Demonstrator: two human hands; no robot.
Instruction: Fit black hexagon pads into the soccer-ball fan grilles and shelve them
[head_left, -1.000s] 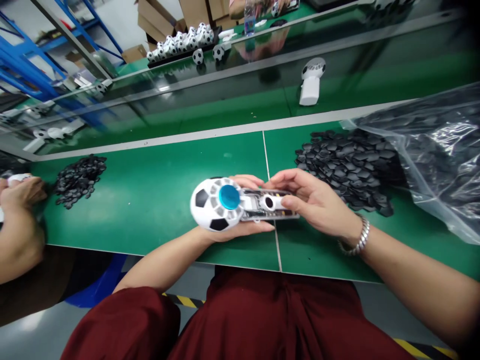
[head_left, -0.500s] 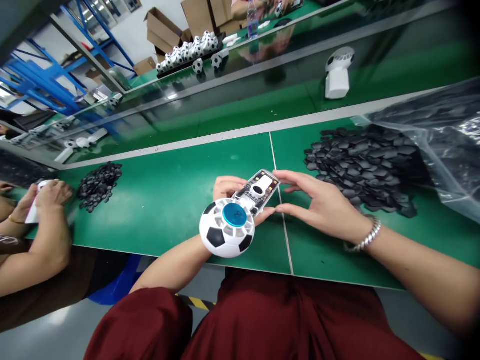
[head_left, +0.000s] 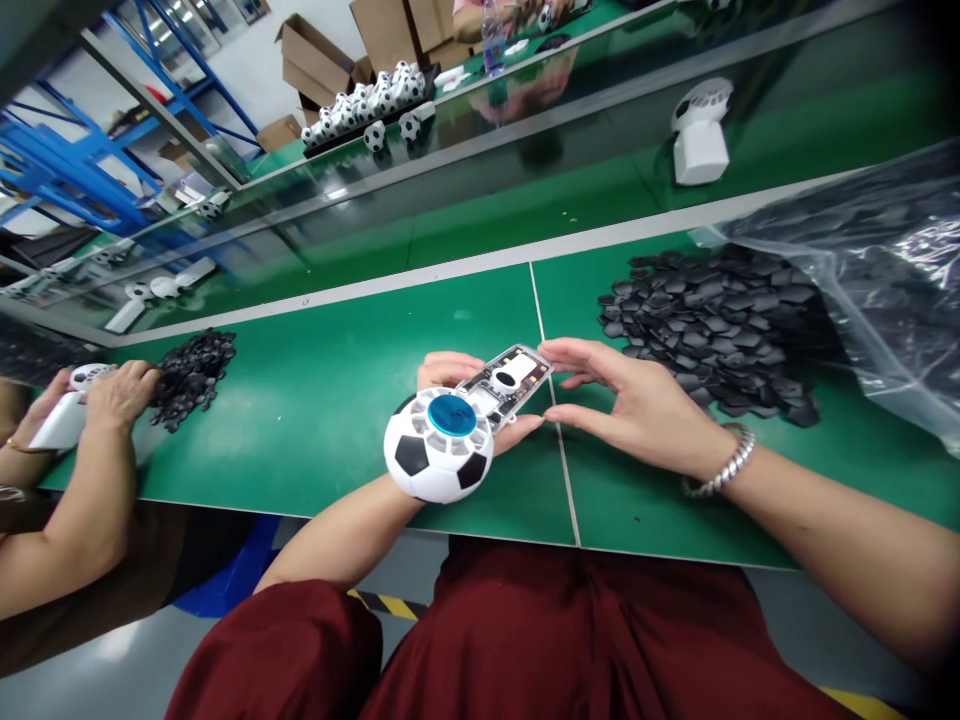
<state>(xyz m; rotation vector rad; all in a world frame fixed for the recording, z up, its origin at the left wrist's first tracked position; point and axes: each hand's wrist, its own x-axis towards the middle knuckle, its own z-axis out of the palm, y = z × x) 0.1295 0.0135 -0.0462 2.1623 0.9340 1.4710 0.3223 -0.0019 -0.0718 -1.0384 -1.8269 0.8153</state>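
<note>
Left hand (head_left: 442,372) partly hidden by soccer-ball fan (head_left: 439,447), plastic bag (head_left: 874,290) cut off

A factory assembly floor, with long green workbenches (head_left: 322,430), blue steel racking (head_left: 82,175) and stacked cardboard boxes (head_left: 311,60).

Left hand (head_left: 448,372) cradles a soccer-ball handheld fan (head_left: 439,450)

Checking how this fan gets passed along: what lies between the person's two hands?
In the head view, the clear plastic fan handle reaches from the left hand toward the right hand, which is open near its tip.
</note>
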